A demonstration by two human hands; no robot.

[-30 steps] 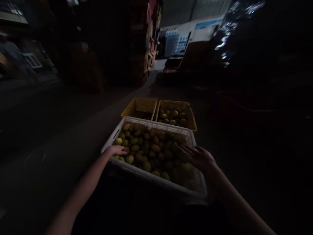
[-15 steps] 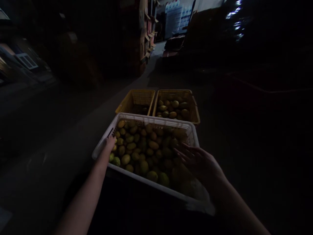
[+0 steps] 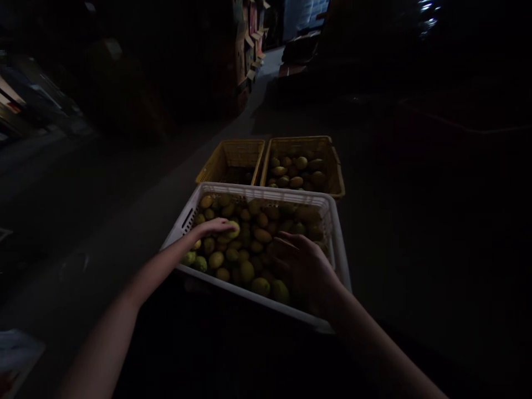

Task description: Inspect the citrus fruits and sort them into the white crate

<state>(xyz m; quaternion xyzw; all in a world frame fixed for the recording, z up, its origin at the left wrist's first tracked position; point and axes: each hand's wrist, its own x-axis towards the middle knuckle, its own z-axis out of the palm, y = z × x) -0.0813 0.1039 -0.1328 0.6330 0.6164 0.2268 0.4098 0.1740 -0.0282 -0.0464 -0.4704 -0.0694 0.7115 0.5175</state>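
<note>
A white plastic crate (image 3: 257, 191) in front of me holds many oval yellow-green fruits (image 3: 247, 271); in the dim light their exact kind is unclear. Over its left half, my left hand (image 3: 216, 225) is closed on one yellow-green fruit (image 3: 234, 229), held just above the others. My right hand (image 3: 301, 257) hovers over the right half of the crate. Its fingers are spread and point left, with nothing seen in them. Shadow hides the fruits beneath that palm.
Behind the white crate stand two yellow crates. The right yellow crate (image 3: 338, 172) contains more oval fruits; the left yellow crate (image 3: 208, 163) has little visible at its dark bottom. Stacked cardboard boxes (image 3: 245, 55) line a passage farther back. A pale container (image 3: 19, 349) sits at lower left.
My left hand has moved right from the crate's left side and now carries a fruit. My right hand has shifted left over the fruits. The view has tilted down slightly.
</note>
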